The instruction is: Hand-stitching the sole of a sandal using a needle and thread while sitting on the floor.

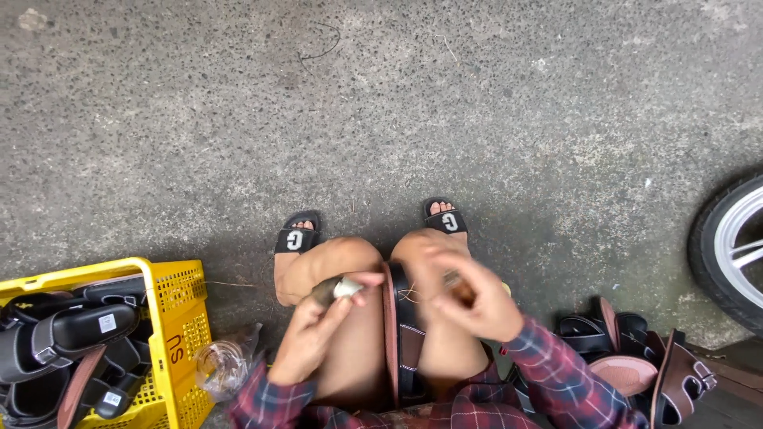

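I sit over a concrete floor with a brown and black sandal [400, 334] held upright between my knees. My left hand [311, 338] grips a small tool with a dark handle and a pale metal end [340, 288], its tip close to the sandal's edge. My right hand [469, 298] is closed just right of the sandal, fingers pinched on what looks like a thin thread [411, 294] running to the strap; the hand is blurred. Both sleeves are red and blue plaid.
A yellow plastic crate [176, 318] with several black sandals stands at the lower left. A clear plastic bag [225, 364] lies beside it. More brown and black sandals [636, 361] are piled at the lower right. A wheel [727, 254] is at the right edge.
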